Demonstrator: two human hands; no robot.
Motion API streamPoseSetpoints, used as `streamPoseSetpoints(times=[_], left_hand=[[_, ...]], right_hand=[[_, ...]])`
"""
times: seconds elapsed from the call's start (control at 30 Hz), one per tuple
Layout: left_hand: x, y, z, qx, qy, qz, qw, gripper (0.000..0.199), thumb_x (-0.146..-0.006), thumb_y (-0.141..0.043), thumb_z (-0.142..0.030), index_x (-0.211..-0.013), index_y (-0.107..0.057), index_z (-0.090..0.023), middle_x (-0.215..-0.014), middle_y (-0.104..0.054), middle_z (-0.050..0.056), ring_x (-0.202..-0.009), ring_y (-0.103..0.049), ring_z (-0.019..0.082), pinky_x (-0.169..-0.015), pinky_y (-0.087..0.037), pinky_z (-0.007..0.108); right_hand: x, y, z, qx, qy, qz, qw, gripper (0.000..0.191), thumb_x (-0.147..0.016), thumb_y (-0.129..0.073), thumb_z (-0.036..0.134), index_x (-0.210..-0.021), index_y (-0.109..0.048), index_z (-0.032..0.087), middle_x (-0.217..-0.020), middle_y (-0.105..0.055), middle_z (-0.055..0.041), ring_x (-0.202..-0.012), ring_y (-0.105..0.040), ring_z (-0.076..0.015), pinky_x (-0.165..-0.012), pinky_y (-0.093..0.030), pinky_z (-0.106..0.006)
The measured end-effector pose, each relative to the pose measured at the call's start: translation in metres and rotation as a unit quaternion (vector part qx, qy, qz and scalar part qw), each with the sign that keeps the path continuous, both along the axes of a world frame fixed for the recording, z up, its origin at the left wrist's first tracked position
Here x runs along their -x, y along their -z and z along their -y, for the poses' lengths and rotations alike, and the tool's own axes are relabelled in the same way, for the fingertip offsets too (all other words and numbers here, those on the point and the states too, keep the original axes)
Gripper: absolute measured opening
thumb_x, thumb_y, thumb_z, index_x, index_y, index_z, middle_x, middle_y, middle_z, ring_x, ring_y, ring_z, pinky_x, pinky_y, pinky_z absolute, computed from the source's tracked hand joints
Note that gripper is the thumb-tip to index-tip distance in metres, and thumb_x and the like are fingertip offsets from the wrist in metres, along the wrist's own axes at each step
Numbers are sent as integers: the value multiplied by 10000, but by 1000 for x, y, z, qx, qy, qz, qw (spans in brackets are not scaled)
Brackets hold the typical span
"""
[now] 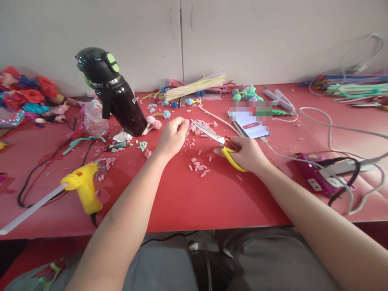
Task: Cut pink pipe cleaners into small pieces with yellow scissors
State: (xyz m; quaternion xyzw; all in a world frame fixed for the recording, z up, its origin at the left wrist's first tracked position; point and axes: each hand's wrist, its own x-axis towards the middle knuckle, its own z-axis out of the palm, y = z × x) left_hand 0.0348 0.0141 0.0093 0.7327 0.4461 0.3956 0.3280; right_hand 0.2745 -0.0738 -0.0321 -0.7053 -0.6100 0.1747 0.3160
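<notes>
The likeliest trouble is a nick to the left hand (173,137): its thumb and fingertips are pressed together just beside the tip of the scissors (210,132), and the blades point left, toward them. The view does not show whether a scrap is pinched there. A small slip of the right hand (249,154), whose fingers are wrapped around the yellow handle (232,161), could push the point into the skin. The scissors sit mid-table, over the far heap of pink pieces (209,123), so a low sweep of the blades could scatter those and mix them with the near cluster of pink cut pieces (197,165). Light as they look, these would roll or stick to a damp wrist. The smartphone (254,127) lies just beyond the right hand, and a careless backward swing of the handle could knock it or tug its white cable (269,147). On the left, the yellow glue gun (86,190) lies close to the left forearm (130,202); if it is hot, which cannot be seen, an elbow drifting outward could be burned or drag it by its cord. The black bottle (123,105), tall and near small parts, could topple if bumped.
</notes>
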Motion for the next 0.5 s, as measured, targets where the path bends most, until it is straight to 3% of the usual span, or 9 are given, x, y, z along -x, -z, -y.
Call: streamPoseSetpoints(times=[0.3,0.5], left_hand=[[1,5,-2,-40,-6,1,999,420,-1106,-539,-221,-695,-453,-239,-669,-550,-8,-668,-534,168,-680,-413,331],[1,2,1,-36,2,-8,999,404,-1101,-542,-202,-701,-494,-232,-683,-600,1,-675,-570,172,-686,-429,326]], right_hand=[[-2,0,1,-1,-19,2,1000,724,-676,-757,873,-646,-373,260,-623,-308,48,-650,-285,-134,-573,-254,-330],[-1,0,0,6,-13,10,1000,765,-660,-742,918,-641,-354,259,-628,-294,46,-649,-272,-131,-573,-240,-329]])
